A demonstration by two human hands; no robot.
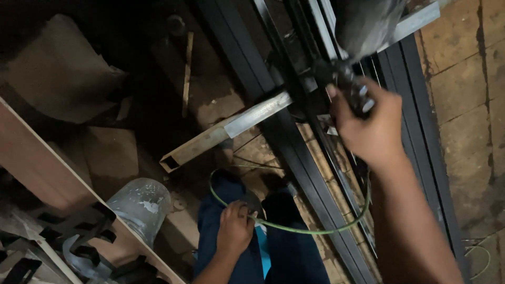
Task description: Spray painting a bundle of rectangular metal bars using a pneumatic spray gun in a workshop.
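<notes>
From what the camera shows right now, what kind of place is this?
Probably a metal workshop. Long black metal frames lie on a bare brick floor, a square steel tube crosses them, and the right hand grips a tool while the left hand holds a green cable.

Below me, at the near left, a clear plastic jar lies beside a long wooden board that runs slantwise across the corner. Black metal brackets are heaped on the near side of that board. Farther left, a crumpled brown sheet sits in shadow. A thin wooden stick lies on the dusty floor at the far middle. On my right, the floor is worn brick paving.
</notes>
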